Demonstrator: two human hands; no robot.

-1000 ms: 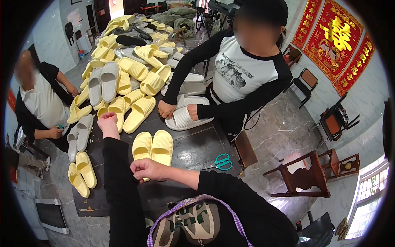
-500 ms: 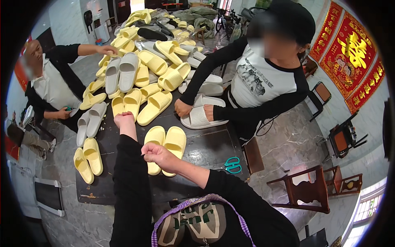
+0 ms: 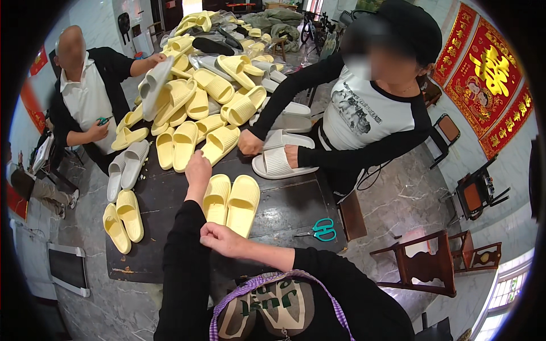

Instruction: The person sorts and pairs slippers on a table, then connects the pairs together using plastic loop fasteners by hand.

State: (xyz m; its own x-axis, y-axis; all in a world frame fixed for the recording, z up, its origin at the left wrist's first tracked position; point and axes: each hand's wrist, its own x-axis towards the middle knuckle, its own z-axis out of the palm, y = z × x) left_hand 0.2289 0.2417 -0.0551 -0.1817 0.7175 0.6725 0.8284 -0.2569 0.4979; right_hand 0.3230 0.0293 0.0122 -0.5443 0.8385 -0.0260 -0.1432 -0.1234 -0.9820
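My left hand (image 3: pixel 198 169) is closed, its fingers pressed together above the table just beyond a pair of yellow slide slippers (image 3: pixel 243 204). My right hand (image 3: pixel 223 240) is also closed, curled over the heel end of that pair and nearer to me. Whether either hand pinches something small cannot be seen. The yellow pair lies side by side on the dark table (image 3: pixel 278 213), toes pointing away from me. Another yellow pair (image 3: pixel 129 215) lies at the left edge, with a grey pair (image 3: pixel 135 165) just beyond it.
Teal-handled scissors (image 3: pixel 323 229) lie at the right. A big heap of yellow slippers (image 3: pixel 213 85) covers the far table. Across on the right, a co-worker's hands (image 3: pixel 250 142) rest at grey slippers (image 3: pixel 284 163). At the left, another person (image 3: pixel 94 85) lifts a grey slipper (image 3: pixel 154 88).
My left hand has moved right, toward the yellow pair. My right hand has drawn back toward me. The person at left has raised grey slippers off the heap.
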